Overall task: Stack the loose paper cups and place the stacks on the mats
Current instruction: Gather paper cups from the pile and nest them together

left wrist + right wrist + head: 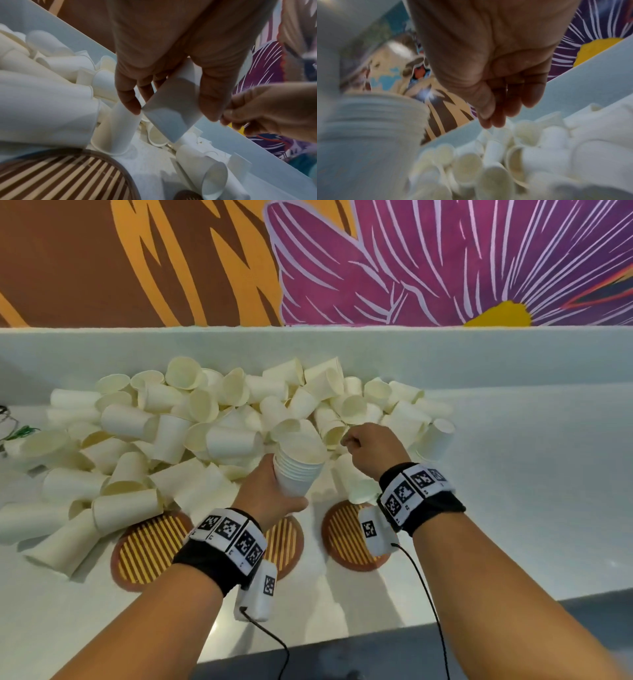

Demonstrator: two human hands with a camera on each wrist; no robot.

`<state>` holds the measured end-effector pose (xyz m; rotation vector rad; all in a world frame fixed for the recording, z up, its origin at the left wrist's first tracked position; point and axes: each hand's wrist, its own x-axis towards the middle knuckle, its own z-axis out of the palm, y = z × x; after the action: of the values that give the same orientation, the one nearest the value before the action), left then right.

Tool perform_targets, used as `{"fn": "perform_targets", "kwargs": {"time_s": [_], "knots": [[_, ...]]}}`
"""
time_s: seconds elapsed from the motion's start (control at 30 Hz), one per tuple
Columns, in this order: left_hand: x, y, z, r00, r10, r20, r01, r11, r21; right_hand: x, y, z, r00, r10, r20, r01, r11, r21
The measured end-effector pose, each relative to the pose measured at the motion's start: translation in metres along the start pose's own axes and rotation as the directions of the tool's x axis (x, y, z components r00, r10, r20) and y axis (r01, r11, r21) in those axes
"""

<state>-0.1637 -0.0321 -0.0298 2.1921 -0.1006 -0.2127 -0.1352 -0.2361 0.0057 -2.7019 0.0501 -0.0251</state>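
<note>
Head view: mid-frame, our left hand (267, 498) grips the stack (299, 465) mouth-up to receive loose cups (233, 440); our right hand (371, 446) curls, apparently empty.

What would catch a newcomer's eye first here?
A big heap of loose paper cups sprawls across the white counter, under a bold flower mural. In front, the left hand grips a nested stack of cups near three striped round mats.

White cup stack (297, 474) amid loose cups (171, 419)
</note>
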Motion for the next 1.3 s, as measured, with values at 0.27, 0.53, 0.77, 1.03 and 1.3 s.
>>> {"fn": "perform_targets", "kwargs": {"time_s": [0.27, 0.53, 0.77, 1.03, 1.3], "knots": [[-0.005, -0.002, 0.027, 0.997, -0.041, 0.058, 0.039, 0.998, 0.045, -0.009, 0.046, 0.057, 0.985, -0.022, 0.173, 0.108, 0.858, -0.502], [0.000, -0.015, 0.044, 0.983, -0.147, 0.109, 0.131, 0.982, 0.138, 0.002, 0.046, 0.027, 0.981, -0.109, -0.162, 0.082, 0.983, -0.166], [-0.001, -0.017, 0.052, 0.981, -0.172, 0.088, 0.156, 0.973, 0.169, 0.001, 0.019, -0.022, 0.976, -0.146, -0.162, 0.140, 0.989, -0.049], [0.001, -0.014, 0.066, 0.995, -0.071, 0.075, 0.071, 0.997, -0.001, -0.013, 0.023, 0.027, 0.981, -0.151, 0.124, 0.150, 0.989, 0.016], [0.001, -0.018, 0.073, 0.989, -0.128, 0.078, 0.126, 0.992, 0.024, -0.017, 0.094, 0.028, 0.965, 0.186, 0.184, -0.133, 0.954, -0.268]]}}
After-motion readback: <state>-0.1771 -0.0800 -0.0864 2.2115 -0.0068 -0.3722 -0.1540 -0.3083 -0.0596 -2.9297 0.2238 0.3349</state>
